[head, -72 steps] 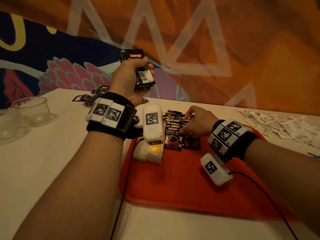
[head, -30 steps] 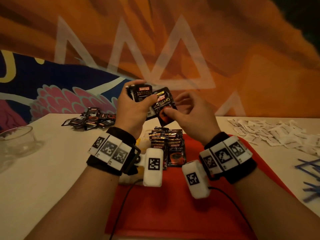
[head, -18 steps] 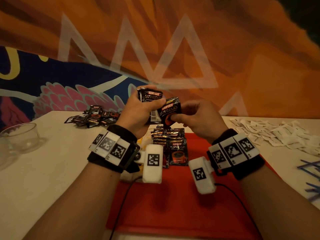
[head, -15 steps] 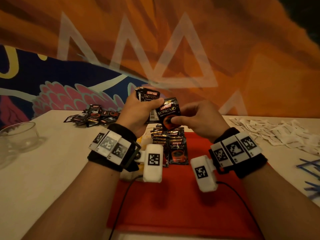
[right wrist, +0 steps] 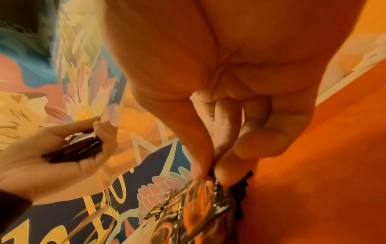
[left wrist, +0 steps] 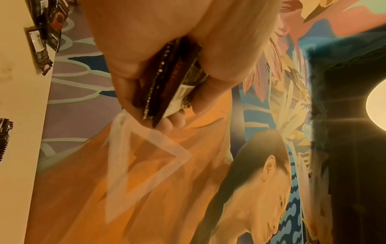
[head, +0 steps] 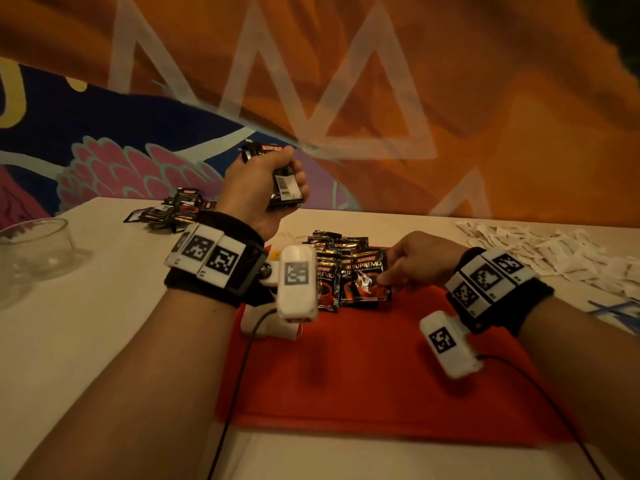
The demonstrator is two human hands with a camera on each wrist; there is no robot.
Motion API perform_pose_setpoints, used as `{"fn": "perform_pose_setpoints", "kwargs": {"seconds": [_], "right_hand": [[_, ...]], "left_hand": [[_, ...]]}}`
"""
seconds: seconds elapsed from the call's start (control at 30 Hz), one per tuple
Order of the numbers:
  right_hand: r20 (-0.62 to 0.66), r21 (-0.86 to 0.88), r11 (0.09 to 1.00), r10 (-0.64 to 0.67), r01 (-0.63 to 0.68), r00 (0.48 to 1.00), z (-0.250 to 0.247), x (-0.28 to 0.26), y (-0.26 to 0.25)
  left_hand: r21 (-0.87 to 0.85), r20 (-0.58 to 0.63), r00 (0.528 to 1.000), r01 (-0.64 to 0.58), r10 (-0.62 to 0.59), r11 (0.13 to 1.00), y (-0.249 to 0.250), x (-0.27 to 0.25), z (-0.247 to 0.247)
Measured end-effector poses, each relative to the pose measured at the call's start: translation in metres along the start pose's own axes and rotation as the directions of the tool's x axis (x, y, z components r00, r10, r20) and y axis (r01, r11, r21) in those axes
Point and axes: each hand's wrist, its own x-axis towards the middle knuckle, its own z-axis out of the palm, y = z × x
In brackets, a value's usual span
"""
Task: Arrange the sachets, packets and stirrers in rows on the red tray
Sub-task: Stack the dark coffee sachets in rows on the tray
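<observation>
My left hand (head: 266, 183) is raised above the table and grips a small stack of black coffee sachets (head: 282, 188); the same stack (left wrist: 167, 77) shows edge-on between thumb and fingers in the left wrist view. My right hand (head: 398, 271) pinches the lower right corner of one black-and-red coffee sachet (head: 369, 277) and holds it down on the rows of coffee sachets (head: 332, 265) at the far end of the red tray (head: 363, 375). In the right wrist view the thumb and forefinger meet on that sachet (right wrist: 200, 203).
More coffee sachets (head: 173, 209) lie in a loose pile at the back left of the white table (head: 86, 323). White packets (head: 554, 251) are scattered at the back right, blue stirrers (head: 620, 310) at the right edge. A glass bowl (head: 34, 244) stands at far left.
My right hand took one sachet from the stack in my left hand and brought it down onto the rows on the tray. The left hand stayed raised with the rest.
</observation>
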Motion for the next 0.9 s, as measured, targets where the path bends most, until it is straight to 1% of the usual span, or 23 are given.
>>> {"fn": "perform_pose_setpoints", "kwargs": {"seconds": [0.1, 0.2, 0.33, 0.4, 0.7, 0.77, 0.9], "right_hand": [[0.028, 0.000, 1.000, 0.028, -0.028, 0.999, 0.006, -0.001, -0.001], [0.051, 0.040, 0.997, 0.063, -0.065, 0.997, 0.010, -0.002, -0.003], [0.072, 0.021, 0.995, 0.091, -0.093, 0.993, 0.014, 0.000, -0.006], [0.074, 0.040, 0.993, 0.107, -0.110, 0.992, 0.016, 0.001, -0.006], [0.032, 0.100, 0.986, 0.128, -0.131, 0.991, 0.023, 0.003, -0.006], [0.020, 0.076, 0.988, 0.130, -0.131, 0.991, 0.024, 0.004, -0.004], [0.004, 0.098, 0.989, 0.107, -0.107, 0.994, 0.022, 0.008, -0.002]], "left_hand": [[-0.016, -0.014, 1.000, 0.007, -0.007, 1.000, 0.001, -0.002, 0.001], [-0.035, -0.020, 1.000, 0.015, -0.015, 0.999, 0.003, -0.003, 0.002], [-0.033, -0.022, 0.999, 0.026, -0.027, 0.999, 0.005, -0.005, 0.001], [-0.033, -0.022, 0.999, 0.033, -0.033, 0.999, 0.005, -0.006, 0.002], [-0.033, -0.026, 0.998, 0.058, -0.059, 0.998, 0.005, -0.008, 0.002], [-0.039, -0.014, 0.998, 0.061, -0.062, 0.997, 0.005, -0.008, 0.002], [-0.060, 0.023, 0.996, 0.088, -0.086, 0.994, 0.005, -0.009, 0.002]]}}
